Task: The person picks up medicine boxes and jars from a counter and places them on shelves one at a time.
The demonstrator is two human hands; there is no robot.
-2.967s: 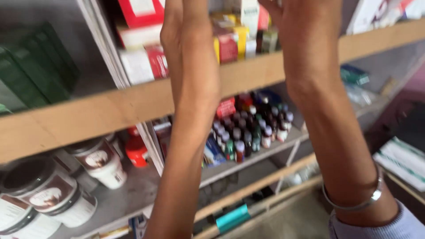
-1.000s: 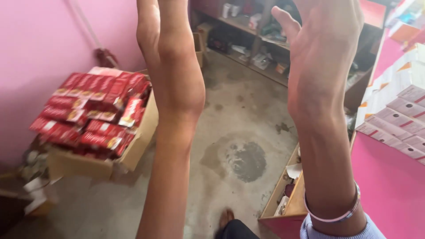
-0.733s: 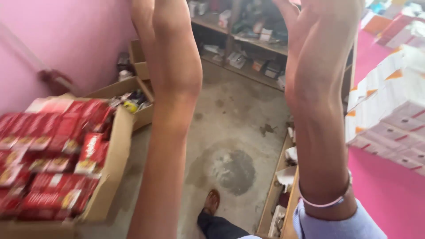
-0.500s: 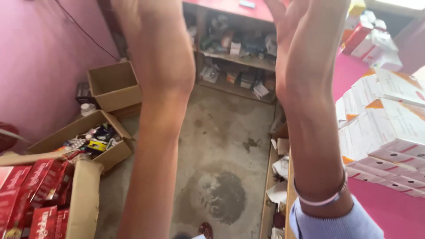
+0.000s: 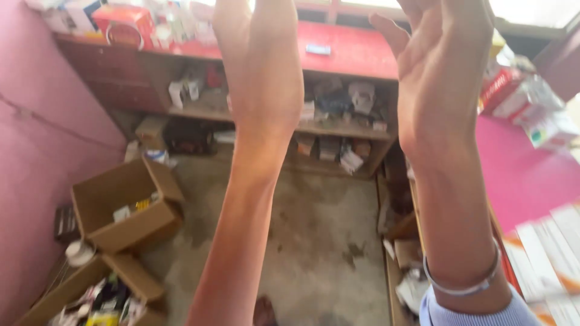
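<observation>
Both forearms rise straight up in front of me, nearest of all; the right one, at 5 o'clock, wears a pale blue sleeve cuff (image 5: 468, 311) and a thin metal bangle (image 5: 462, 287) just above it; the right hand (image 5: 444, 66) stands at 1 o'clock, palm showing, thumb apart and fingers loosely spread, its grip holding nothing; the left hand (image 5: 260, 66) stands at 11 o'clock with its back or edge toward me, its fingertips cut off by the top edge, so I cannot tell how its grip is set; neither hand touches anything, and the nearest things are those on the red-topped table (image 5: 356, 54) behind them.

Below, at 7 o'clock, an open cardboard box (image 5: 90, 296) holds mixed small packets; just beyond it, at 9 o'clock, a second open cardboard box (image 5: 130, 202) sits tilted on the stained concrete floor (image 5: 320, 241), with a white lid-like round thing (image 5: 78, 253) beside it; pink wall (image 5: 36, 157) runs along the left; at 3 o'clock a pink surface (image 5: 519, 175) carries blurred white and orange cartons (image 5: 556, 247).

Farthest, at 12 o'clock, the table carries a red carton (image 5: 124, 24) at its left end and has a cluttered shelf (image 5: 338, 130) of small packages beneath.
</observation>
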